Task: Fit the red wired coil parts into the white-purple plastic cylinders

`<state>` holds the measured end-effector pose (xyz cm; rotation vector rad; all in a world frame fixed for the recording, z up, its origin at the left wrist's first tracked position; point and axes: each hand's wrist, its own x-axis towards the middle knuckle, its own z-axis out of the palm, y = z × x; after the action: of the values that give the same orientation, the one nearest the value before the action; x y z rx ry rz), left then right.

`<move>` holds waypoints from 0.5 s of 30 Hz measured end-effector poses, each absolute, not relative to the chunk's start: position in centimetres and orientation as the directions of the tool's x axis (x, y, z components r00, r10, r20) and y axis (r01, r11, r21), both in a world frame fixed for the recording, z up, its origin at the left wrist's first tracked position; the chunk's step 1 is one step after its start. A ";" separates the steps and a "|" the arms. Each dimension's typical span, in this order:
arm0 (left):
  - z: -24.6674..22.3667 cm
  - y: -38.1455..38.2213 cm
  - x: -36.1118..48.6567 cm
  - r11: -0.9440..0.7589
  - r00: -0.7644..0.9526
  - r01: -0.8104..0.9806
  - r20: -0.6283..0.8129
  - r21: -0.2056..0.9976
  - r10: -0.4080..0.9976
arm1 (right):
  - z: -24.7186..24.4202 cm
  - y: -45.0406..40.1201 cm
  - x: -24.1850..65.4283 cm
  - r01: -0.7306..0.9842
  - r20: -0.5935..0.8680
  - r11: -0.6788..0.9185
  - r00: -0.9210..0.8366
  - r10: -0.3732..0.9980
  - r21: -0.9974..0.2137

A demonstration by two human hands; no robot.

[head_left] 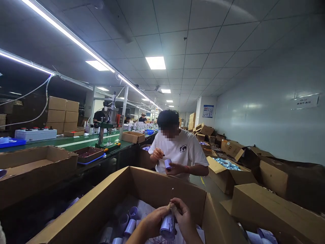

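Over a large open cardboard box [101,193], my left hand [153,220] is closed around a light purple cylindrical cup [167,228], tilted with its wider end toward me. My right hand [183,217] meets it at the cup's far end, thumb and fingertips pinched together. Whatever sits between those fingertips is too small to make out. Below my hands, several more purple cups [130,227] lie loose in the box among white sheets.
Across the box a person in a white shirt [177,149] holds another purple cup [168,163]. Left runs a green conveyor bench [73,145] with a press machine [109,118] and a brown tray [88,152]. Cardboard boxes [274,203] crowd the right side.
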<state>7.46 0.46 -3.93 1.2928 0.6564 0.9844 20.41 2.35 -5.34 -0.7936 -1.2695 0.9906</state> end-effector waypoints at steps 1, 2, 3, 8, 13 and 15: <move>-4.0 0.4 7.4 0.023 0.480 -0.256 0.106 0.967 0.871 | -5.2 2.2 20.6 -0.123 0.376 0.371 -0.017 0.926 -0.920; -4.0 0.4 7.4 0.071 0.502 -0.291 0.089 0.954 0.860 | -5.1 2.1 20.8 -0.103 0.358 0.352 -0.045 0.933 -0.930; -4.0 0.3 7.4 0.109 0.518 -0.322 0.078 0.941 0.852 | -5.0 1.9 20.9 -0.094 0.344 0.338 -0.058 0.937 -0.936; -3.7 -0.3 7.4 0.181 0.520 -0.404 0.063 0.896 0.852 | -4.3 0.9 20.7 -0.074 0.359 0.362 0.044 0.932 -0.929; -3.2 -0.8 7.6 0.227 0.531 -0.414 0.032 0.882 0.847 | -4.4 0.5 20.5 -0.046 0.367 0.372 0.078 0.927 -0.927; -3.3 -0.8 7.6 0.223 0.521 -0.434 0.042 0.873 0.853 | -4.6 0.7 20.6 -0.063 0.337 0.340 0.053 0.940 -0.938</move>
<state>7.62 -0.83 -3.26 0.9861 0.5082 0.9427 20.59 0.71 -4.59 -0.9217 -1.2716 0.9564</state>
